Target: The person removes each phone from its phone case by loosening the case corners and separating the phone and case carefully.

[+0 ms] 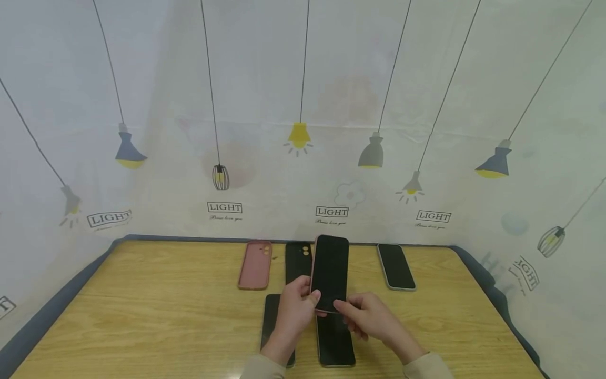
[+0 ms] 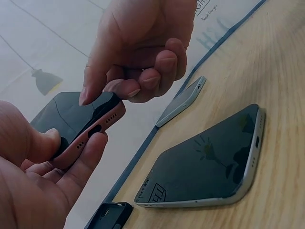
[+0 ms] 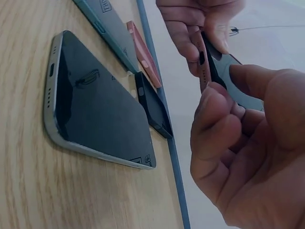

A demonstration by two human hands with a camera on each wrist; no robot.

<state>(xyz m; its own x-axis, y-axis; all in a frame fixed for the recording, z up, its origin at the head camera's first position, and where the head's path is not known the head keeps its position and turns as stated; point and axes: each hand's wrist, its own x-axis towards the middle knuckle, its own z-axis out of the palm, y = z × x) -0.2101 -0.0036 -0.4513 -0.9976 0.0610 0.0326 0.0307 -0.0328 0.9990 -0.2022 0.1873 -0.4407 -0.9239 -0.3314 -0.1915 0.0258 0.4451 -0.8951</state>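
A black-screened phone point(image 1: 331, 268) is held up over the table, tilted, with a pink case point(image 2: 114, 114) around its lower end. My left hand point(image 1: 295, 310) grips its lower left side, thumb on the screen's edge and fingers under the case. The thumb and index finger of my right hand point(image 1: 371, 316) pinch the lower right corner. In the left wrist view a dark gap shows between screen and case rim; I cannot tell whether the phone sits fully in the case. Beneath the hands lies a silver-edged phone point(image 1: 336, 345), screen up.
On the wooden table point(image 1: 165, 316), a pink phone case point(image 1: 254, 266) and a black phone case point(image 1: 297, 258) lie near the back edge. Another phone point(image 1: 270, 316) is partly behind my left forearm. To the right rests a light-edged phone point(image 1: 397, 267). A lamp-printed cloth point(image 1: 284, 79) hangs behind.
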